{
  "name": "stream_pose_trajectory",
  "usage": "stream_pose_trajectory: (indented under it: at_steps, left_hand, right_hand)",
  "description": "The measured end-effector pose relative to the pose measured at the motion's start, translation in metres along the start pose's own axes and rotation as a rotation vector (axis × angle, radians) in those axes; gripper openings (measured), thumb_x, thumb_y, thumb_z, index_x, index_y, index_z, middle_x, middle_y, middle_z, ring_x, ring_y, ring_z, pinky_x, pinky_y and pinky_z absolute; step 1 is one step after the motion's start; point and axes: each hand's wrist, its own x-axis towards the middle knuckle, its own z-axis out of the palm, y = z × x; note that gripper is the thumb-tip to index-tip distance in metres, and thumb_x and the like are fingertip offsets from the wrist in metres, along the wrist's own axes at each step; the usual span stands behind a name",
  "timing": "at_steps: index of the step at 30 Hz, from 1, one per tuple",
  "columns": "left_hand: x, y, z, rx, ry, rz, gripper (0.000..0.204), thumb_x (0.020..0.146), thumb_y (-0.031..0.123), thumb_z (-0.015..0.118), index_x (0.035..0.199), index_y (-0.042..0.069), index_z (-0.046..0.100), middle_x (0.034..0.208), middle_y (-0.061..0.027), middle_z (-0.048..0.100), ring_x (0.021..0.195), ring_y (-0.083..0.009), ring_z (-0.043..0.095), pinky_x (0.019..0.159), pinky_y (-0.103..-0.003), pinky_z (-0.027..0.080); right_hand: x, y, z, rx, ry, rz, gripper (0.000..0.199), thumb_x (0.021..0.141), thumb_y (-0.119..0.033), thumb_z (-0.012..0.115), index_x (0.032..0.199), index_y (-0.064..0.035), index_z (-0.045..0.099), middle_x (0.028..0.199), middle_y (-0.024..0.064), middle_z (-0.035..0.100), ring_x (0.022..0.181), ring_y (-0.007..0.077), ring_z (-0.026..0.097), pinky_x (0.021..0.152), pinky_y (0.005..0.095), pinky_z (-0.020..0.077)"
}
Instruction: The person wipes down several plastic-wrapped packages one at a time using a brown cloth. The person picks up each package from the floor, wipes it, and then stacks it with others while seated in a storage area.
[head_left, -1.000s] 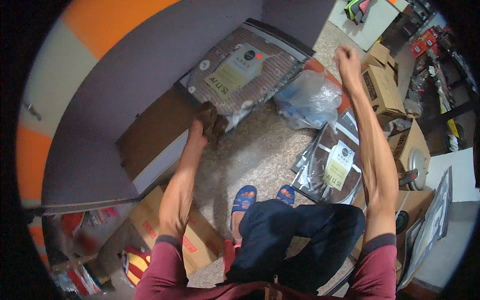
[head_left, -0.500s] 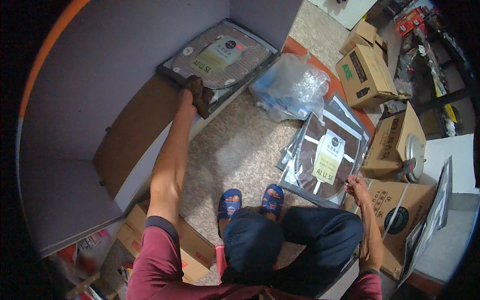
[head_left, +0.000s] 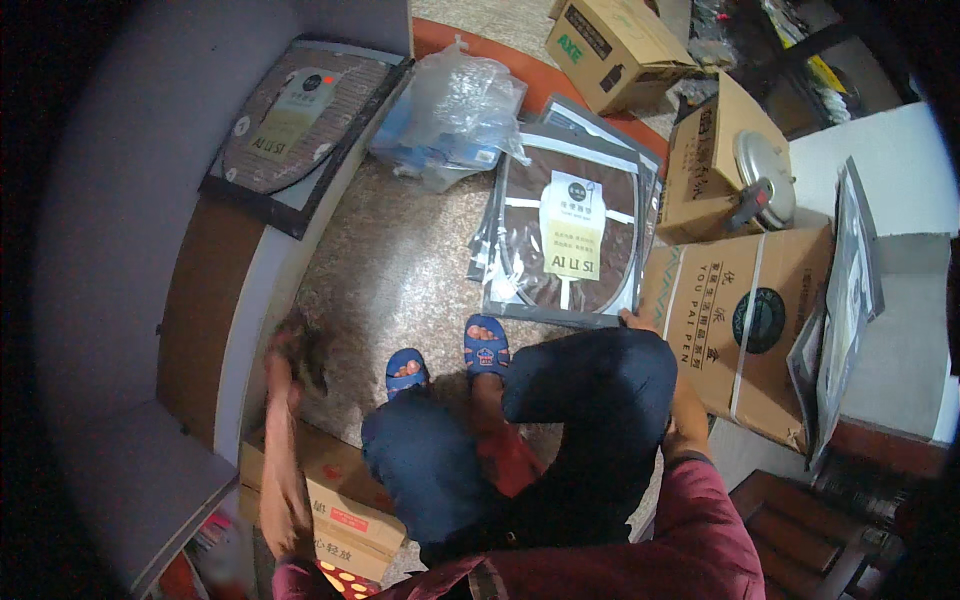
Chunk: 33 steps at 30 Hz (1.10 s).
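1. at your far left, the purple-grey cabinet (head_left: 130, 200) fades into the dark rim, so you can't follow its outer edge; its brown base board (head_left: 212, 300) shows bare toward you.
2. your left hand (head_left: 284, 352) is low beside the cabinet's front edge, curled on a dark brown cloth (head_left: 313, 362). both are blurred and in shadow, so you can't make out the separate fingers or the folds.
3. the packaged mat (head_left: 300, 125), brown and ribbed, lies flat at the cabinet's far end.
4. below your left hand, a long carton (head_left: 345, 500) is partly covered by your forearm; only a scrap of a red-and-yellow dotted thing shows below it.
5. your blue slippers (head_left: 486, 345) stand on the speckled floor, their heels hidden by your trouser legs.
6. a clear plastic bag (head_left: 455, 100) clouds its blue contents; you can't tell what they are.
7. the pile of flat packs (head_left: 570, 225) lies on the floor ahead of your right knee, its lower packs mostly covered.
8. your right hand (head_left: 640, 319) reaches the near right corner of the top pack. your knee hides most of it, so you can't tell whether it pinches.
9. beyond the strapped carton (head_left: 720, 300), a round metal lid (head_left: 762, 160) covers part of another carton.
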Motion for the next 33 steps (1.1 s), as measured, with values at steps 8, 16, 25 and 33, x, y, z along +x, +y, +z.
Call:
stream_pose_trajectory:
  at_steps: [8,16,25,33]
  left_hand:
    - [-0.215,-0.027,-0.106,0.016,0.091,-0.183,0.042,0.121,0.036,0.066,0.147,0.005,0.079,0.142,-0.0151,0.085,0.13,-0.0355,0.082,0.113,-0.052,0.066]
    - [-0.235,-0.037,-0.084,0.05,0.049,-0.145,0.035,0.123,0.031,0.064,0.142,0.006,0.079,0.131,-0.0143,0.086,0.118,-0.033,0.084,0.109,-0.05,0.067]
    - [-0.253,-0.019,-0.048,0.054,-0.075,-0.143,0.037,0.118,0.033,0.072,0.144,0.007,0.078,0.134,-0.0116,0.083,0.122,-0.032,0.081,0.106,-0.049,0.066]
    - [-0.267,0.05,-0.063,-0.097,-0.067,-0.184,0.039,0.119,0.041,0.074,0.146,0.013,0.08,0.144,-0.0103,0.082,0.13,-0.0333,0.079,0.11,-0.054,0.066]
  right_hand:
    - [-0.106,-0.123,0.039,-0.109,-0.239,0.193,0.091,0.111,-0.072,0.076,0.167,0.0003,0.071,0.169,0.0399,0.069,0.158,0.0563,0.067,0.135,0.0595,0.0529]
    - [-0.094,-0.097,-0.014,0.001,-0.191,0.147,0.092,0.102,-0.066,0.088,0.16,0.0051,0.074,0.159,0.0384,0.076,0.15,0.0536,0.073,0.128,0.0596,0.0562]
    - [-0.028,-0.044,-0.008,0.098,-0.577,-0.158,0.049,0.113,-0.037,0.08,0.136,0.0061,0.077,0.124,0.0341,0.085,0.111,0.0489,0.084,0.093,0.0606,0.0689]
    - [-0.105,-0.154,-0.051,1.412,-0.722,0.478,0.018,0.109,-0.016,0.078,0.121,-0.008,0.067,0.105,0.0141,0.074,0.084,0.0294,0.071,0.064,0.0402,0.0602]
